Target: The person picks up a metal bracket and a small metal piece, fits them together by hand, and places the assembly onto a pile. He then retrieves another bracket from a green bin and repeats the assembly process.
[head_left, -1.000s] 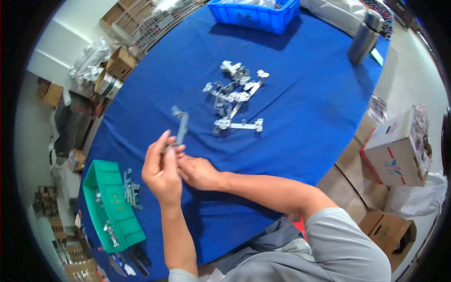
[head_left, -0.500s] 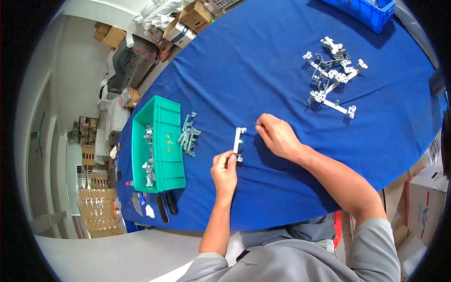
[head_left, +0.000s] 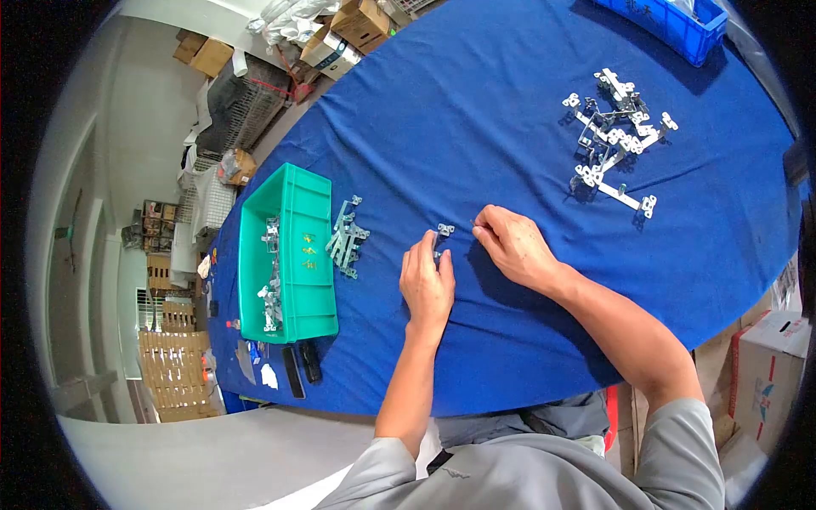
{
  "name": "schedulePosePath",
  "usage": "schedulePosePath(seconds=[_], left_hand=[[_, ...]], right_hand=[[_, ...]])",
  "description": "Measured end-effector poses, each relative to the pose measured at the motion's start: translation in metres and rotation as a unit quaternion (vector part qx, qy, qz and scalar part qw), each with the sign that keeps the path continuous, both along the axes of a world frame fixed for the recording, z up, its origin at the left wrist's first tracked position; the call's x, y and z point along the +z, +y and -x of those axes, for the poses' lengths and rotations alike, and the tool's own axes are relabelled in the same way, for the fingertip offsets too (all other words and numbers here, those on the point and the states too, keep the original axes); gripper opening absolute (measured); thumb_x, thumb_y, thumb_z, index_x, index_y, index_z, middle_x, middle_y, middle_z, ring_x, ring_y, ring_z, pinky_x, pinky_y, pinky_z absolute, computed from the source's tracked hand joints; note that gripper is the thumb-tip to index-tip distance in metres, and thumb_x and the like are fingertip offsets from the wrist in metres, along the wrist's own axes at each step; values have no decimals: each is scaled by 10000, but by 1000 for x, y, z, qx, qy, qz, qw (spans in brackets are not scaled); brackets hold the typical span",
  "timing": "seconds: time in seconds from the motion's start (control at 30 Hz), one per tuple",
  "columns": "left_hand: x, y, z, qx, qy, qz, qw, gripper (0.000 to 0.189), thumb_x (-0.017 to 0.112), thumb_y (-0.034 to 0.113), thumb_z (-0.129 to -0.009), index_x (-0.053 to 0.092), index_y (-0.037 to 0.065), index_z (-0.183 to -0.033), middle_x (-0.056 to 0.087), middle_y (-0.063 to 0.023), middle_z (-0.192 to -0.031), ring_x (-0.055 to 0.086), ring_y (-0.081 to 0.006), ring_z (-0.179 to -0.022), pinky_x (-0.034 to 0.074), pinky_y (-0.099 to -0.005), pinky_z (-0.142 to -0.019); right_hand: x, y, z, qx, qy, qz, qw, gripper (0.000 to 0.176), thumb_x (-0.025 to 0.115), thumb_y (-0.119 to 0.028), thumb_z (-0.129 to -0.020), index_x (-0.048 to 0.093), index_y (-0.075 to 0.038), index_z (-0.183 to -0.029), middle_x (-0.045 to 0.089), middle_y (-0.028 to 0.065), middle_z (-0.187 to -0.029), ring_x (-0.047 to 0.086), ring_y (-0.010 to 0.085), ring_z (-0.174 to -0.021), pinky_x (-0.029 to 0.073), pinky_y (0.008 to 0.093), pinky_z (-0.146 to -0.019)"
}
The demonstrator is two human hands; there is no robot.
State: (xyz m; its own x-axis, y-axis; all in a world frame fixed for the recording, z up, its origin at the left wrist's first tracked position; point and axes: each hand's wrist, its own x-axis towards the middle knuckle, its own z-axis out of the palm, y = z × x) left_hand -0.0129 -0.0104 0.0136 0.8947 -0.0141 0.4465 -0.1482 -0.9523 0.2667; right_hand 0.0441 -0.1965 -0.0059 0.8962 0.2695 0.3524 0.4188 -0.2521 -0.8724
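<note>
My left hand (head_left: 427,285) is closed around a white metal bracket (head_left: 445,229). The hand covers most of the bracket, leaving its far end in sight beyond the fingers. To the right, my right hand (head_left: 517,246) is in a pinch, with a tiny dark thing at the fingertips, too small to name. A gap of bare blue cloth lies between the two hands. Left of my left hand is a small pile of grey metal brackets (head_left: 347,238) on the cloth.
A green bin (head_left: 310,289) with metal parts inside stands at the left. Several assembled white brackets (head_left: 625,140) lie in a heap at the far right, below a blue bin (head_left: 667,30). A black phone-like slab (head_left: 292,371) lies near the table's front edge.
My left hand has moved up and right along the bracket, now covering most of it. My right hand has shifted slightly right, still pinched. The camera view has shifted a little.
</note>
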Motion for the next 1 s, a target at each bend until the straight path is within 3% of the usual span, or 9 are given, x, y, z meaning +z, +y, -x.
schedulePosePath(seconds=[0.13, 0.17, 0.23, 0.27, 0.37, 0.5, 0.53, 0.9, 1.0], left_hand=[[-6, 10, -14, -12, -45, 47, 998, 322, 645, 27, -922, 669, -56, -1232, 716, -226, -1087, 708, -394, -958, 571, -457, -829], [-5, 12, -14, 5, -40, 78, 996, 287, 604, 28, -976, 678, -51, -1242, 734, -192, -1086, 740, -291, -870, 597, -382, -711], [5, 4, -10, 28, 63, 416, 907, 304, 553, 57, -1040, 644, -41, -1313, 746, -153, -1094, 703, -158, -755, 575, -279, -619], [2, 5, -11, -4, 69, 502, 862, 300, 514, 67, -1069, 635, -40, -1322, 741, -146, -1099, 668, -103, -711, 540, -221, -558], [-16, 2, -8, -8, 76, 563, 823, 297, 529, 72, -1066, 629, -56, -1315, 744, -159, -1086, 654, -110, -683, 522, -226, -524], [-13, 0, -9, -17, 95, 548, 831, 293, 556, 91, -1068, 630, -52, -1313, 756, -149, -1046, 636, -90, -664, 495, -207, -507], [-12, -1, -8, -26, 99, 566, 818, 277, 556, 91, -1069, 664, -29, -1294, 752, -84, -1043, 612, -38, -678, 479, -183, -528], [-6, -3, -5, -39, 115, 534, 837, 267, 590, 91, -1054, 698, 8, -1283, 757, -82, -987, 625, -55, -689, 481, -190, -544], [-7, 3, -4, -68, 92, 487, 866, 276, 633, 36, -1011, 720, 19, -1272, 745, -59, -996, 633, -63, -761, 499, -205, -631]], right_hand=[[1, -3, -1, 17, 4, 8, 1000, 177, 610, -190, -997, 611, -15, -981, 679, 206, -919, 679, 410, -885, 529, 509, -769], [3, -3, -1, 19, 7, 0, 1000, 173, 616, -187, -993, 618, -15, -975, 681, 205, -915, 679, 411, -881, 530, 507, -766], [6, -4, 0, 23, 14, -17, 999, 166, 628, -180, -985, 632, -16, -963, 685, 203, -907, 679, 414, -873, 534, 501, -760], [6, -5, -1, 25, 11, -22, 999, 166, 635, -175, -982, 640, -11, -963, 685, 198, -892, 682, 396, -843, 534, 487, -741], [9, -5, 0, 41, 45, -47, 997, 171, 653, -163, -977, 663, 7, -967, 682, 183, -842, 677, 326, -751, 526, 440, -682], [17, -4, 6, 73, 152, -90, 982, 182, 662, -158, -985, 677, 23, -986, 660, 148, -773, 625, 196, -660, 493, 373, -616], [16, -3, 6, 80, 164, -97, 978, 184, 662, -159, -989, 678, 25, -991, 653, 138, -759, 608, 167, -647, 483, 358, -604], [21, -5, 5, 77, 168, -31, 982, 189, 664, -168, -993, 674, 21, -986, 644, 120, -741, 579, 158, -630, 459, 353, -585], [23, -7, 4, 60, 132, 12, 989, 167, 670, -151, -983, 673, 15, -981, 650, 130, -746, 604, 176, -639, 470, 362, -595]])
